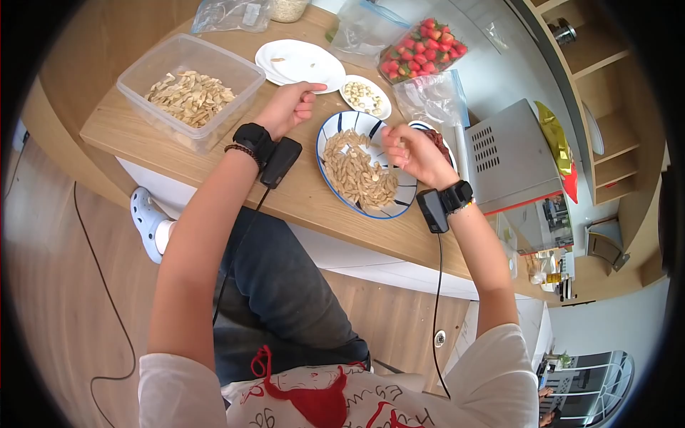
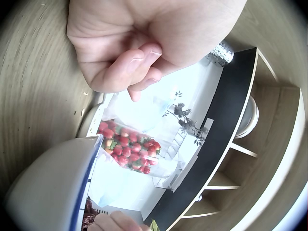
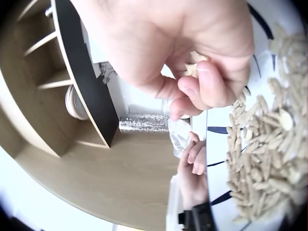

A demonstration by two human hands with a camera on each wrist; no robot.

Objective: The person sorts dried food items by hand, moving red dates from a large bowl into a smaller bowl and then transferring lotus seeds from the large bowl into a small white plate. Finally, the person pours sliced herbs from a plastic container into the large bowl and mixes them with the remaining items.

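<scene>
My right hand [image 1: 417,153] is over the right side of a blue-striped bowl [image 1: 328,187]. The bowl holds many slender tan pods [image 1: 357,175], apparently peanuts in the shell. In the right wrist view, its curled fingers hold pale broken shell pieces [image 3: 193,65] against the palm. Near the edge of the stacked white plates [image 1: 314,68] is my left hand [image 1: 289,109], index finger extended and the others curled. Nothing shows in its fingers in the left wrist view. Just right of it, a small white plate [image 1: 386,112] carries pale shelled kernels [image 1: 362,96].
A clear plastic box [image 1: 128,89] of empty shells stands on the left of the wooden counter [image 1: 107,128]. Strawberries [image 1: 424,50] in a bag and clear plastic bags [image 1: 432,96] lie at the back. A dish of dark red food [image 1: 437,139] sits beside the bowl, near a grey appliance [image 1: 510,157].
</scene>
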